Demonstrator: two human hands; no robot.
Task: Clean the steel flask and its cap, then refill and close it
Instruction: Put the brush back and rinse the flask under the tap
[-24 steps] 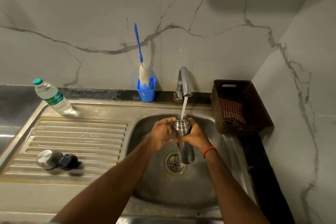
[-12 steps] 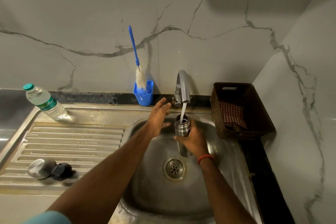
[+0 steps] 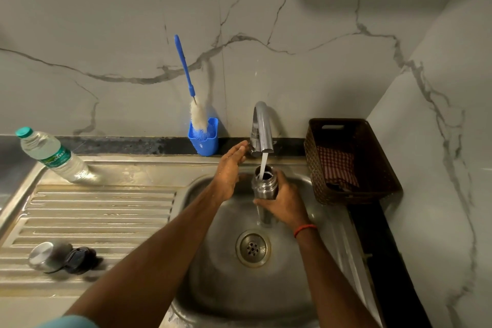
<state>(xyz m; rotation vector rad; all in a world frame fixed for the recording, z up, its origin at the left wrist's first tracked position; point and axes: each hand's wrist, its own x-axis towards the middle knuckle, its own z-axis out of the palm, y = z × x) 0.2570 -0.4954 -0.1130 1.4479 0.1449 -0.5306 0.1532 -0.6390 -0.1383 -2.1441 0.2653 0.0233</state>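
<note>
My right hand (image 3: pixel 286 204) wraps the wet steel flask (image 3: pixel 264 189) mid-body, likely slick and heavier once full; left hand (image 3: pixel 231 168) straight-fingered at tap (image 3: pixel 262 128).

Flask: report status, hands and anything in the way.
Right hand grips flask under running tap. Left hand open, fingertips at tap. Cap off, lying on drainboard. Nothing blocking.
</note>
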